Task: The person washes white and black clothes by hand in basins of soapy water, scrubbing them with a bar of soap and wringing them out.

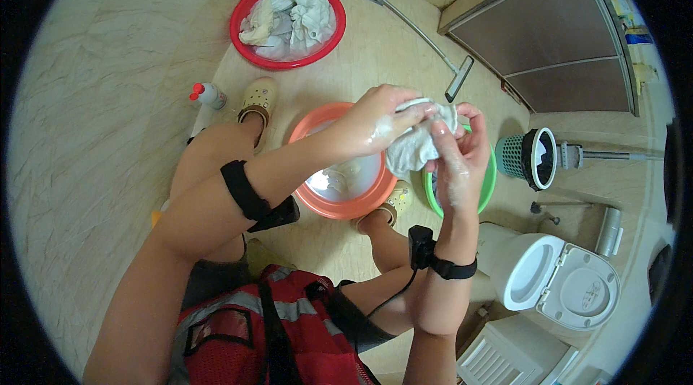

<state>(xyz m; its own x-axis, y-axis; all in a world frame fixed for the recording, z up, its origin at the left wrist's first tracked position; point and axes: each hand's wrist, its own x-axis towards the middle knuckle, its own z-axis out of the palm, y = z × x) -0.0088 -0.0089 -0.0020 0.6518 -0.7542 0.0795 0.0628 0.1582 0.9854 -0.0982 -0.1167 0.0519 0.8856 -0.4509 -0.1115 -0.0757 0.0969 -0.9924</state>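
My left hand (385, 118), wet with suds, grips a white cloth (414, 148) from its left side. On the other side my right hand (463, 160) pinches the same cloth between thumb and fingers, with foam on the wrist. The cloth is bunched and hangs above the gap between two basins. Below and left of it, an orange plastic basin (373, 206) stands on the floor between my feet, holding cloudy water and some submerged pale fabric. A green basin (490, 190) lies mostly hidden beneath my right hand, with darker contents partly showing.
Ahead, a red basin (342, 28) holds wet white laundry (308, 14). A bottle with a red cap (210, 95) stands left. A floor squeegee (417, 28) leans toward a cabinet (547, 44). Right are a lidded-rim waste bin (511, 156), a toilet (533, 271) and a white plastic stool (503, 355).
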